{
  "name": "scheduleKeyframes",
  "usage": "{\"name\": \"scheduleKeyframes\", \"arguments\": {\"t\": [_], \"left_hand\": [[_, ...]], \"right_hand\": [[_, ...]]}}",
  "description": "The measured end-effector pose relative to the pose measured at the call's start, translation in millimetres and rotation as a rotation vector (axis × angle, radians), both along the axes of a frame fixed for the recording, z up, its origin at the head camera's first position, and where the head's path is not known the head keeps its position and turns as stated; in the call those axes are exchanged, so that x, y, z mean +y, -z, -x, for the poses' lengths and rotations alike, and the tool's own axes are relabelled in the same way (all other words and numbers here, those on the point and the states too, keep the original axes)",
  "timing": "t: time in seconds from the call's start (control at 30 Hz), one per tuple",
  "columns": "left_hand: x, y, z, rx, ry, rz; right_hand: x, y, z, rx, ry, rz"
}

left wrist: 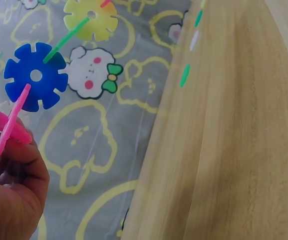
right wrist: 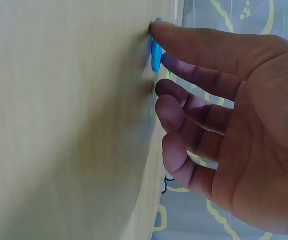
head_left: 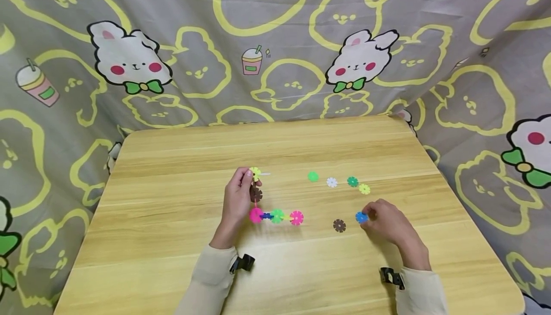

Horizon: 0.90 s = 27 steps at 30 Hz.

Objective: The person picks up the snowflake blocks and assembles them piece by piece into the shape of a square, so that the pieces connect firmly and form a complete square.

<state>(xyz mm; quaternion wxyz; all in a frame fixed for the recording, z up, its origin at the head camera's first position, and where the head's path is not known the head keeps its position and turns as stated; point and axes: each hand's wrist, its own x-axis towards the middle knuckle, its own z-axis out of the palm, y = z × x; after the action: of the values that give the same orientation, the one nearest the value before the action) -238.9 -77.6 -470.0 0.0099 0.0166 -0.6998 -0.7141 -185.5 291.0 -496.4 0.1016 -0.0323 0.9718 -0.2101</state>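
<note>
My left hand (head_left: 236, 194) grips one end of a chain of slotted plastic snowflake discs (head_left: 277, 216), above the left-centre of the table. Pink, dark blue, green, yellow and brown discs join edge to edge in it. In the left wrist view, a pink disc (left wrist: 15, 126) lies at the curled fingers, and a dark blue disc (left wrist: 36, 92) and a yellow one follow on from it. On the right, the thumb and forefinger of my right hand (head_left: 389, 223) pinch a single blue snowflake disc (head_left: 360, 217) at the tabletop; the other fingers are loosely bent.
A loose brown disc (head_left: 339, 225) lies just left of my right hand. Farther back on the wooden table (head_left: 172, 171) are green (head_left: 313, 176), white (head_left: 331, 182), dark green (head_left: 352, 181) and yellow (head_left: 364, 189) discs. A patterned curtain (head_left: 292, 100) hangs behind the table.
</note>
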Motion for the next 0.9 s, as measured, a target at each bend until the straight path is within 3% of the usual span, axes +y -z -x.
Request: {"name": "scheduleKeyframes", "arguments": {"t": [0.33, 0.6, 0.9], "left_hand": [[0, 0.9, -0.6, -0.002, -0.004, 0.001], [-2, -1.7, -1.2, -0.015, -0.005, 0.010], [-3, -3.3, -2.8, -0.012, -0.006, 0.009]], "right_hand": [[1, 1.6, 3.3, -0.006, -0.028, 0.004], [-5, -2.1, 9.4, -0.024, -0.054, 0.068], [-49, -10.8, 32.3, 0.177, -0.074, 0.207]]}}
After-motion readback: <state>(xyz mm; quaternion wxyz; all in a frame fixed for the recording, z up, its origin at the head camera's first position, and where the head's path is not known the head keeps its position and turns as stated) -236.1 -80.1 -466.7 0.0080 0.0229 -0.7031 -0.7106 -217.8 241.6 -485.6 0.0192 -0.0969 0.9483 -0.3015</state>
